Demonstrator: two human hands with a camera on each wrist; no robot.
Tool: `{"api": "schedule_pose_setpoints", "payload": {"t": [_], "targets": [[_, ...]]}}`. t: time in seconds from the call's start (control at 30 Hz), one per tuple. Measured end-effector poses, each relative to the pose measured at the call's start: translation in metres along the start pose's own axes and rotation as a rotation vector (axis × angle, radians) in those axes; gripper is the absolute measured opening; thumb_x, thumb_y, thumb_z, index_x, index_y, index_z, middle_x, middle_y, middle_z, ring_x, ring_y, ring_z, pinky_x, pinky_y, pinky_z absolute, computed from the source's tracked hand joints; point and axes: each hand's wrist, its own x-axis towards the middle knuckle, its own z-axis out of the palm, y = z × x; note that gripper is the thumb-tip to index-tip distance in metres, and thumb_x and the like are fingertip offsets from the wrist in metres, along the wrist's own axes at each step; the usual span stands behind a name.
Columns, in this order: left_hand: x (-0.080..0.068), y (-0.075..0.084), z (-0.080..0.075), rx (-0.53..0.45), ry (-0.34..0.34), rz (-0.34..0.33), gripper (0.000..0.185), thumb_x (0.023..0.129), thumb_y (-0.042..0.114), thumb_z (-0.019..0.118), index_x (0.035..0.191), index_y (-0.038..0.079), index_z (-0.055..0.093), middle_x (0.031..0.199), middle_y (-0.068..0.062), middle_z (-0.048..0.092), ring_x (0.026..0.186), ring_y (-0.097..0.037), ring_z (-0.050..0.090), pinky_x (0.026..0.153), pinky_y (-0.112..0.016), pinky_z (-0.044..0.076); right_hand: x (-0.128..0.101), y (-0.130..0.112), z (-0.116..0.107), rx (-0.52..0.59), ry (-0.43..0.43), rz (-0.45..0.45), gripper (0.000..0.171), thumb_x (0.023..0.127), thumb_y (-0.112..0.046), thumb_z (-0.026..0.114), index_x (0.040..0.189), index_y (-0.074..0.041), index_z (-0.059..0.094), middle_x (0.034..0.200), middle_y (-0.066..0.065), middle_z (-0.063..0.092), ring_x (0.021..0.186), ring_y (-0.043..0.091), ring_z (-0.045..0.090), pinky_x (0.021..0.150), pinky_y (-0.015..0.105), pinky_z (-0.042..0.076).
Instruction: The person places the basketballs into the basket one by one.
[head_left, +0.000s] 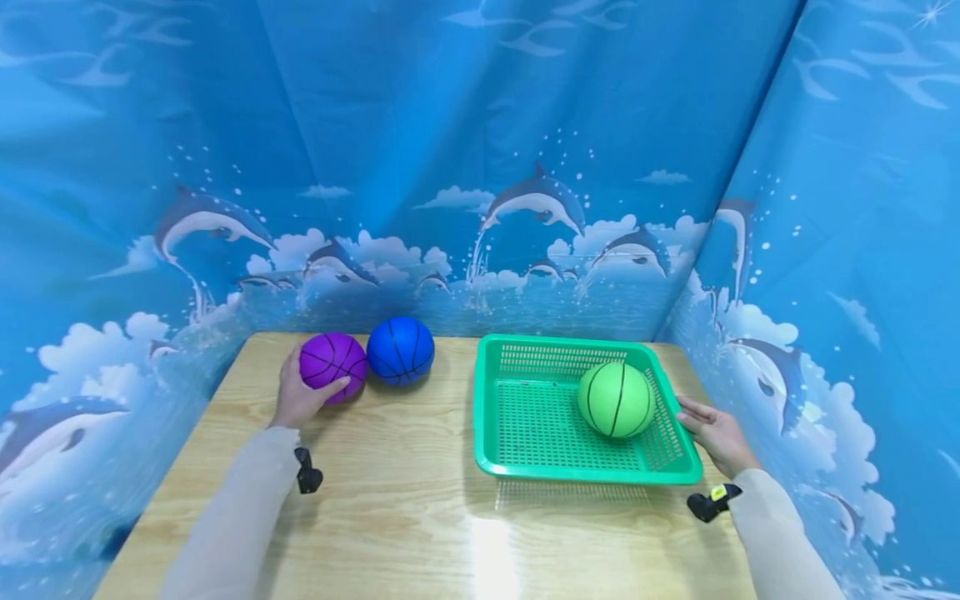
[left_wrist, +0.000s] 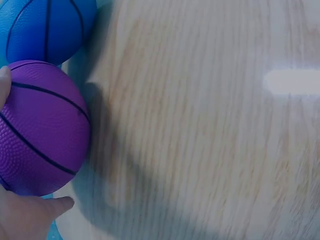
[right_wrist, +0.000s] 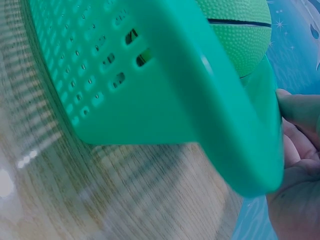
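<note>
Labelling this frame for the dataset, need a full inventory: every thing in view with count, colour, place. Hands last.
purple ball: 1, purple with black lines, far left of the table, touching the blue ball
blue ball: 1, blue with black lines, just right of the purple ball
green ball: 1, green with black lines, inside the basket, at its right side
basket: 1, green perforated plastic, right half of the table
table: 1, light wood, under everything
backdrop: 1, blue with dolphins and clouds, around the table
left hand: 1, grips the purple ball
right hand: 1, fingers straight, at the basket's right rim
</note>
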Motion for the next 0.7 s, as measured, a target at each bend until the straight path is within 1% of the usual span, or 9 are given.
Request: {"api": "schedule_pose_setpoints", "payload": {"t": [0.03, 0.07, 0.17, 0.23, 0.33, 0.4, 0.43, 0.6, 0.7], "targets": [[-0.0003, -0.0013, 0.0012, -0.001, 0.019, 0.004, 0.112, 0.075, 0.027, 0.083, 0.155, 0.013, 0.007, 0.156, -0.024, 0.011, 0.137, -0.048, 0.025, 0.108, -0.062, 0.029, 0.0002, 0.0001, 0.0001, 0.003, -0.003, 0.000, 0.063, 0.100, -0.035, 0.049, 0.150, -0.004, 0.028, 0.151, 0.025, 0.030, 0.114, 0.007, 0.054, 0.097, 0.033, 0.049], [-0.0008, -0.0020, 0.0024, -0.002, 0.037, 0.005, 0.111, 0.074, 0.026, 0.083, 0.155, 0.012, 0.009, 0.156, -0.024, 0.013, 0.137, -0.048, 0.025, 0.108, -0.062, 0.029, 0.0003, 0.0000, 0.0002, 0.002, -0.005, 0.001, 0.063, 0.100, -0.035, 0.049, 0.150, -0.004, 0.028, 0.151, 0.024, 0.030, 0.121, 0.016, 0.052, 0.098, 0.034, 0.048], [-0.0019, -0.0026, 0.0053, -0.002, 0.081, 0.012, 0.109, 0.073, 0.023, 0.084, 0.155, 0.011, 0.013, 0.154, -0.025, 0.018, 0.137, -0.047, 0.027, 0.108, -0.061, 0.029, 0.0000, -0.0002, 0.0005, -0.001, -0.008, 0.001, 0.062, 0.101, -0.035, 0.048, 0.150, -0.004, 0.027, 0.151, 0.024, 0.029, 0.133, 0.037, 0.037, 0.099, 0.035, 0.048], [-0.0027, -0.0015, 0.0063, 0.004, 0.093, 0.016, 0.107, 0.074, 0.022, 0.083, 0.154, 0.011, 0.013, 0.153, -0.025, 0.019, 0.136, -0.047, 0.027, 0.108, -0.062, 0.029, -0.0005, -0.0002, 0.0004, -0.003, -0.005, -0.001, 0.062, 0.100, -0.035, 0.048, 0.150, -0.004, 0.027, 0.151, 0.024, 0.029, 0.131, 0.030, 0.043, 0.098, 0.034, 0.048], [-0.0041, -0.0002, 0.0065, 0.012, 0.097, 0.012, 0.106, 0.074, 0.021, 0.083, 0.154, 0.011, 0.014, 0.153, -0.025, 0.020, 0.136, -0.047, 0.028, 0.107, -0.062, 0.030, -0.0011, -0.0003, 0.0001, 0.007, 0.001, -0.005, 0.063, 0.100, -0.035, 0.050, 0.149, -0.003, 0.029, 0.150, 0.024, 0.030, 0.114, 0.005, 0.053, 0.097, 0.032, 0.049], [-0.0050, 0.0007, 0.0065, 0.014, 0.097, 0.008, 0.106, 0.074, 0.021, 0.083, 0.154, 0.011, 0.014, 0.153, -0.025, 0.021, 0.136, -0.047, 0.028, 0.107, -0.062, 0.030, -0.0013, -0.0002, -0.0002, 0.010, 0.001, -0.009, 0.063, 0.100, -0.035, 0.050, 0.149, -0.003, 0.029, 0.150, 0.024, 0.031, 0.103, -0.009, 0.050, 0.096, 0.032, 0.049], [-0.0056, 0.0012, 0.0066, 0.014, 0.099, 0.008, 0.105, 0.074, 0.021, 0.083, 0.154, 0.010, 0.015, 0.153, -0.025, 0.021, 0.136, -0.047, 0.028, 0.107, -0.062, 0.030, -0.0013, -0.0001, -0.0004, 0.010, 0.000, -0.012, 0.063, 0.100, -0.035, 0.050, 0.149, -0.003, 0.029, 0.150, 0.024, 0.031, 0.101, -0.012, 0.048, 0.096, 0.032, 0.049], [-0.0070, 0.0020, 0.0066, 0.019, 0.118, 0.012, 0.102, 0.074, 0.021, 0.082, 0.153, 0.008, 0.019, 0.151, -0.026, 0.023, 0.135, -0.048, 0.029, 0.107, -0.062, 0.031, -0.0010, 0.0002, -0.0007, 0.010, -0.005, -0.015, 0.063, 0.100, -0.036, 0.050, 0.149, -0.003, 0.030, 0.150, 0.024, 0.031, 0.107, -0.005, 0.050, 0.098, 0.036, 0.048], [-0.0085, 0.0022, 0.0050, 0.020, 0.127, 0.011, 0.102, 0.074, 0.021, 0.083, 0.153, 0.007, 0.020, 0.151, -0.026, 0.023, 0.135, -0.047, 0.029, 0.107, -0.062, 0.031, -0.0006, 0.0002, -0.0007, 0.016, -0.004, -0.014, 0.063, 0.100, -0.035, 0.050, 0.149, -0.003, 0.029, 0.150, 0.025, 0.031, 0.103, -0.009, 0.050, 0.098, 0.036, 0.049]]}}
